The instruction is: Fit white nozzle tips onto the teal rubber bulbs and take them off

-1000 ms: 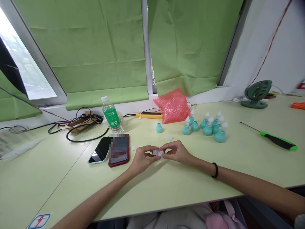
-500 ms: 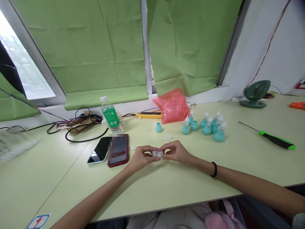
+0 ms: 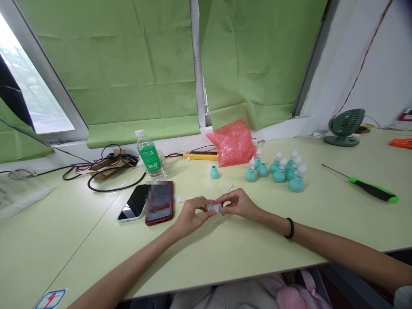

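Both my hands meet over the middle of the pale green table. My left hand and my right hand pinch one small clear plastic piece between their fingertips, just above the tabletop. A lone teal bulb without a tip stands behind my hands. To the right of it is a group of several teal bulbs with white tips. Small white tips lie loose on the table, one more left of my left hand.
Two phones lie left of my hands, with a water bottle and tangled cables behind them. A pink bubble-wrap bag and yellow power strip sit at the back. A green-handled screwdriver and small fan are to the right.
My hands have stayed in place on the clear piece; the fingers have shifted only slightly. Nothing else on the table has moved.
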`<control>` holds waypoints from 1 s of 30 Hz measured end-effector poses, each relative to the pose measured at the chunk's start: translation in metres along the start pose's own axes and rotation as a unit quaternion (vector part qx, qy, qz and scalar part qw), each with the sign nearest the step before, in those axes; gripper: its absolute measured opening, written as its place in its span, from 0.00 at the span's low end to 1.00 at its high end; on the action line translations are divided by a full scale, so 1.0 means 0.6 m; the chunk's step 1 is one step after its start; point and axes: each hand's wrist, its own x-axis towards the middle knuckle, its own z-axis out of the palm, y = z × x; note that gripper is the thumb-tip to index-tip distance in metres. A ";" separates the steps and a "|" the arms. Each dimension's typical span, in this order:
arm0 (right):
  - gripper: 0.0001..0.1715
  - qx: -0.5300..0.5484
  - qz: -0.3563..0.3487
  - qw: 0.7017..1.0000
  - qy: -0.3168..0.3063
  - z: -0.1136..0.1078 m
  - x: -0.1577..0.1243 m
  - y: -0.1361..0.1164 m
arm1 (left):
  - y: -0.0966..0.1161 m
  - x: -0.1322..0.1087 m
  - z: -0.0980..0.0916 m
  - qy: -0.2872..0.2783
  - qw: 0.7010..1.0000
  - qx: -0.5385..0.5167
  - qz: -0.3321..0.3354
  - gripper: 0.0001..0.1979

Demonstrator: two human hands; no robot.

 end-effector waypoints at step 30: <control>0.16 0.108 0.031 0.994 -0.002 0.011 -0.001 -0.013 | 0.016 -0.008 0.003 0.048 0.998 0.041 0.009 0.13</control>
